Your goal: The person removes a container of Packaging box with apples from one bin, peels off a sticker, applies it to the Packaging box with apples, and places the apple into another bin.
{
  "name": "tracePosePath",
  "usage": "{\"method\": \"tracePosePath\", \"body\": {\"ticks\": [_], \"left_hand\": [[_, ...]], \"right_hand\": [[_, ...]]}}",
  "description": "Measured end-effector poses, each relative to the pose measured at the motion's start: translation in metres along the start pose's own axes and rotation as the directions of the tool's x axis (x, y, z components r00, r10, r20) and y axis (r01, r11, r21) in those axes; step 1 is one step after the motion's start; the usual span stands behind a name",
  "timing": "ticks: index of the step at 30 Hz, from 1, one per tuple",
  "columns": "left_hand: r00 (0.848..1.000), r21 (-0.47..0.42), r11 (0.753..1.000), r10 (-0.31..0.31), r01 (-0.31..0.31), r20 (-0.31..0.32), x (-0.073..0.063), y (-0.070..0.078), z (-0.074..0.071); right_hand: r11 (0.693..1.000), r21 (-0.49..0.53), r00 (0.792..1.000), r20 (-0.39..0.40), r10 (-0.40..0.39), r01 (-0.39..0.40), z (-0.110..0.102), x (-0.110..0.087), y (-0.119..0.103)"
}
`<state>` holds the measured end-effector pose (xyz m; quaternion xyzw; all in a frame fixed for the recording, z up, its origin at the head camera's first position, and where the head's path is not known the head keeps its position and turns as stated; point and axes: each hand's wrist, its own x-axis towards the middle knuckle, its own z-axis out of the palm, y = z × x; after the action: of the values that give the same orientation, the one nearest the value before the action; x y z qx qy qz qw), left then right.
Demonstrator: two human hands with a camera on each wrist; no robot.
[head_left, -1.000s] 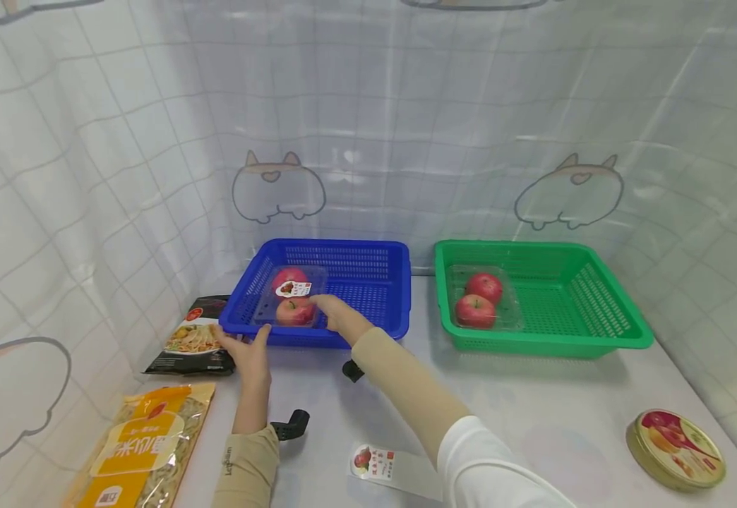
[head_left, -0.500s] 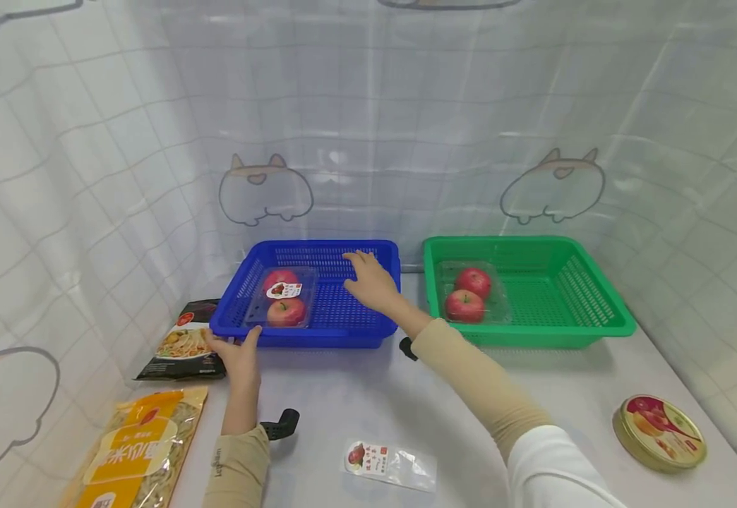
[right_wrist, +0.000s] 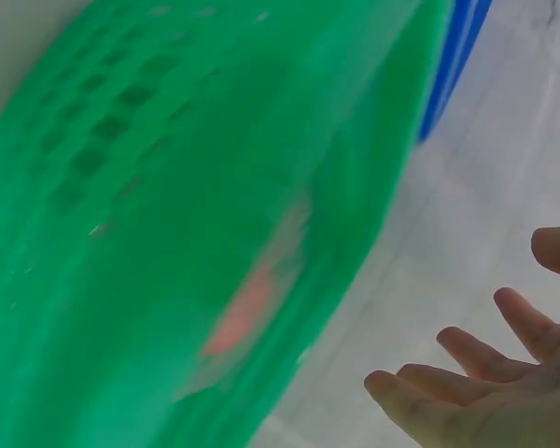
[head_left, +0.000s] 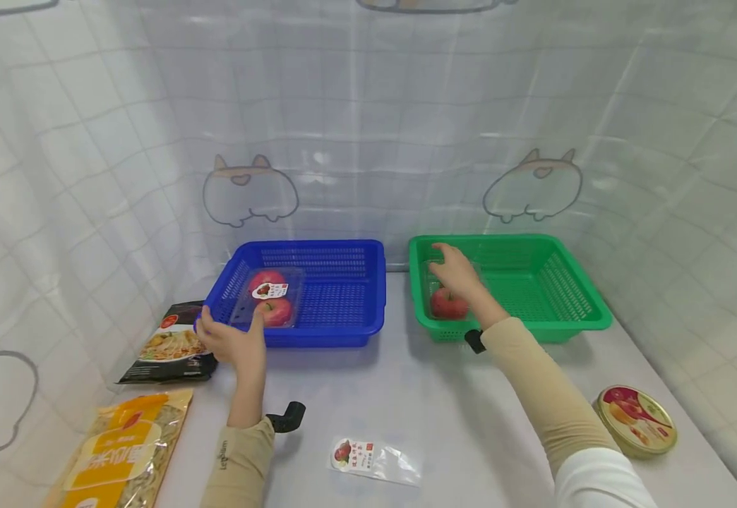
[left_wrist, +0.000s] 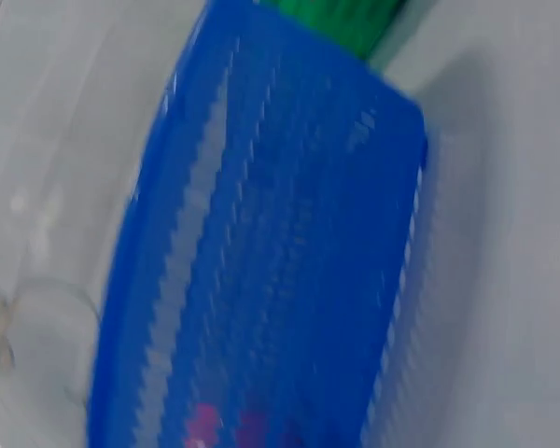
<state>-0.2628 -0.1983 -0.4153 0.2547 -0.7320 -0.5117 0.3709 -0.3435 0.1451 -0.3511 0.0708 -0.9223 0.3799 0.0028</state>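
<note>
My left hand (head_left: 236,344) is at the front left corner of the blue basket (head_left: 324,335), thumb and fingers spread apart, with nothing gripped. Inside that basket lies a clear plastic pack of red apples (head_left: 279,312) with a white label (head_left: 270,291) on top. Over the left part of the green basket (head_left: 553,289) reaches my right hand (head_left: 460,275), its fingers extended and holding nothing. It partly hides a second clear apple pack, of which one red apple (head_left: 449,306) shows. The right wrist view shows the right hand (right_wrist: 485,383) with fingers parted.
Left of the blue basket lies a black noodle packet (head_left: 174,346), and nearer me a yellow bag (head_left: 117,455). A clear strip with an apple label (head_left: 375,460) lies at the front middle. A round tin (head_left: 637,420) stands at right. A patterned curtain (head_left: 349,155) encloses the table.
My right hand has left the apple pack in the blue basket and moved right to above the green basket. My left hand has come up slightly at the blue basket's corner.
</note>
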Motion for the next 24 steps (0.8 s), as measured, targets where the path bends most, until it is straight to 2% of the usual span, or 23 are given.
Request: {"method": "tracePosePath", "body": {"ticks": [2, 4, 8, 11, 17, 20, 24], "left_hand": [[0.994, -0.002, 0.994, 0.109, -0.109, 0.001, -0.009, 0.008, 0.007], [0.977, -0.021, 0.977, 0.214, -0.214, 0.012, -0.02, 0.017, 0.016], [0.927, -0.085, 0.931, 0.362, -0.354, 0.1, -0.048, 0.035, 0.036], [0.88, -0.141, 0.902, 0.43, -0.408, 0.2, -0.071, 0.048, 0.052], [0.789, -0.214, 0.878, 0.479, -0.429, 0.385, -0.111, 0.063, 0.086], [0.743, -0.221, 0.883, 0.467, -0.413, 0.48, -0.127, 0.066, 0.099], [0.672, -0.198, 0.898, 0.427, -0.392, 0.604, -0.142, 0.071, 0.109]], "right_hand": [[0.999, 0.004, 0.999, -0.008, 0.038, -0.038, -0.006, -0.002, 0.011], [0.998, 0.011, 0.998, -0.013, 0.066, -0.066, -0.01, -0.004, 0.021], [0.991, 0.043, 0.991, -0.013, 0.13, -0.129, -0.015, -0.006, 0.039], [0.985, 0.065, 0.987, -0.009, 0.16, -0.16, -0.018, -0.008, 0.05], [0.975, 0.082, 0.979, 0.008, 0.205, -0.205, -0.022, -0.013, 0.065], [0.969, 0.091, 0.973, 0.015, 0.23, -0.23, -0.022, -0.014, 0.072], [0.96, 0.126, 0.968, 0.026, 0.249, -0.25, -0.019, -0.016, 0.079]]}}
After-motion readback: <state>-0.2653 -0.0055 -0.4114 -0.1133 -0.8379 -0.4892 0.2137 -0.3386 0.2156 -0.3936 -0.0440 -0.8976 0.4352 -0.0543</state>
